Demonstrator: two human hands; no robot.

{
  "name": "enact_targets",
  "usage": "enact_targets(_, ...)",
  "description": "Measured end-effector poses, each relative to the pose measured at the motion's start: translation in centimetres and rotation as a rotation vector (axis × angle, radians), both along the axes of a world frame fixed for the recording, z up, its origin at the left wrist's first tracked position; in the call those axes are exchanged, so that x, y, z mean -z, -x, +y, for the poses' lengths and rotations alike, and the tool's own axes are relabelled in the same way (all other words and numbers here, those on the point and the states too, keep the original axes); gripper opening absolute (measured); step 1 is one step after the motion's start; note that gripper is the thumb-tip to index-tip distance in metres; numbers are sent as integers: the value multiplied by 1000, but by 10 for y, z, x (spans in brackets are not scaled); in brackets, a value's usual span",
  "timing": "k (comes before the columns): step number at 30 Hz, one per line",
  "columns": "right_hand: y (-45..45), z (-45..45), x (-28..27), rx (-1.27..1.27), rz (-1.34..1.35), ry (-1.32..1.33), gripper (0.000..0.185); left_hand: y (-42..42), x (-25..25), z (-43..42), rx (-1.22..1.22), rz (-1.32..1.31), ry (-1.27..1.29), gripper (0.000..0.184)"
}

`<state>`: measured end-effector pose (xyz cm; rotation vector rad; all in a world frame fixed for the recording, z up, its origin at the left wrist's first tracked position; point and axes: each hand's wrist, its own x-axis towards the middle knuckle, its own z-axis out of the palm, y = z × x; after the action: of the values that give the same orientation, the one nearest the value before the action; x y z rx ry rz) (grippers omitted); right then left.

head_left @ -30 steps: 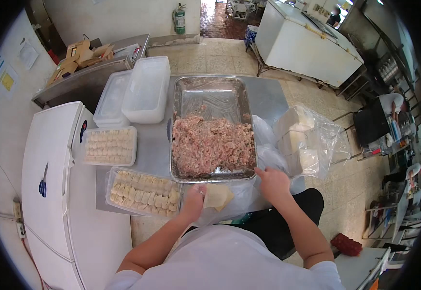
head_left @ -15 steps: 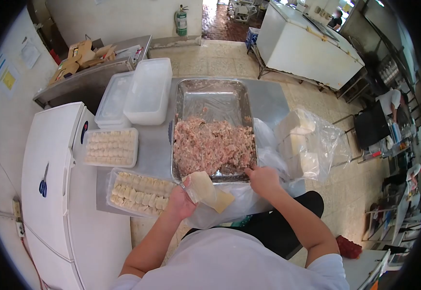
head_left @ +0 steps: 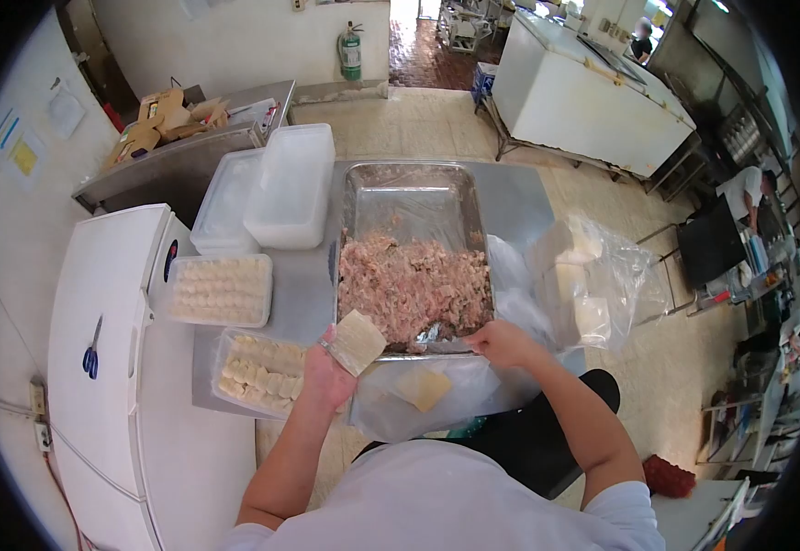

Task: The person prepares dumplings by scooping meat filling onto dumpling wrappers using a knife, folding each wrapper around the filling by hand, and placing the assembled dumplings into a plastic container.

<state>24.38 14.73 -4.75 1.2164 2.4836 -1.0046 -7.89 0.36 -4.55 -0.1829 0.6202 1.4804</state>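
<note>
A square dough wrapper (head_left: 357, 342) lies across the fingers of my left hand (head_left: 328, 376), beside the near left corner of the metal tray (head_left: 409, 174). Ground meat mixture (head_left: 413, 285) fills the tray's nearer part. My right hand (head_left: 503, 343) is closed at the tray's near right corner, its fingers around something too small to make out. Between my hands, a second wrapper (head_left: 425, 387) rests on clear plastic (head_left: 377, 404). Left of my left hand, a plastic container (head_left: 225, 354) holds rows of folded dumplings (head_left: 257, 378), partly hidden by the hand.
Another container of dumplings (head_left: 223, 290) and stacked translucent tubs (head_left: 291, 188) stand on the left. Bagged wrapper stacks (head_left: 572, 275) sit at the right. Beyond are a white freezer (head_left: 593, 101), a fire extinguisher (head_left: 351, 55) and a white fridge (head_left: 97, 321). Co-workers appear at the right.
My left hand has lifted a wrapper from the plastic and moved left and up with it. My right hand has shifted slightly left along the tray's near edge. The whole view has dropped slightly.
</note>
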Motion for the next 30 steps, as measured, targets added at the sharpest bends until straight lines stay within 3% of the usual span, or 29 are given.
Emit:
enact_targets(2,-3,-4,-4,145,53,230,33,6,6,3,-35,42,-27,41)
enact_targets(5,4,-34,-31,271,270,291,32,7,25,13,-46,102,1,42)
enact_targets(8,17,-71,-28,366,540,181,33,-11,25,23,1,73,17,42)
enact_targets(11,42,-94,-43,292,513,-157,40,-34,13,34,32,-17,33,44)
enact_targets(14,59,-106,-39,200,324,-668,49,-46,6,42,-18,-29,62,45)
enact_targets(18,41,-105,-46,191,196,-653,51,-18,28,50,-154,68,31,47)
enact_targets(26,39,-63,-42,-4,-258,-459,45,17,3,35,-175,28,72,51)
enact_targets(30,52,-52,-18,-120,-214,-405,38,10,13,22,-191,18,58,52)
